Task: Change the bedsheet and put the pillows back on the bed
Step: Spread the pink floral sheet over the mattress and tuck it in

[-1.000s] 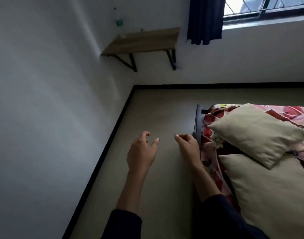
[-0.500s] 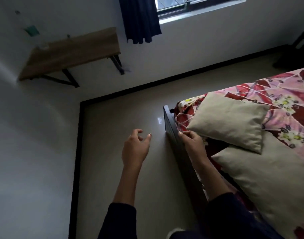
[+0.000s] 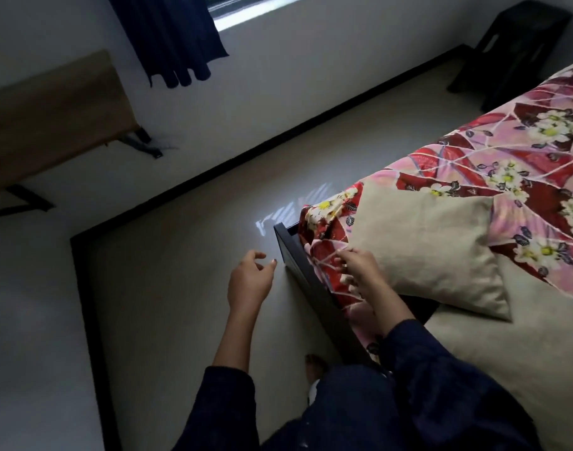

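Head camera: the right grip pinches the floral bedsheet at the bed's corner, just beside the dark bed frame. The left grip hangs released over the floor, holding nothing. On the bed, a small beige pillow overlaps a larger pillow.

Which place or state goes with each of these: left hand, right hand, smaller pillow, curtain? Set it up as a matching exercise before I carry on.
Things
1. left hand
2. right hand
3. smaller pillow
4. curtain

Places or states
A. dark blue, hangs by the window
B. pinches the floral bedsheet at the bed's corner
C. lies on the bedsheet, overlapping the larger pillow
D. hovers over the floor, holding nothing

Pairs: 1-D, 2-B, 3-C, 4-A
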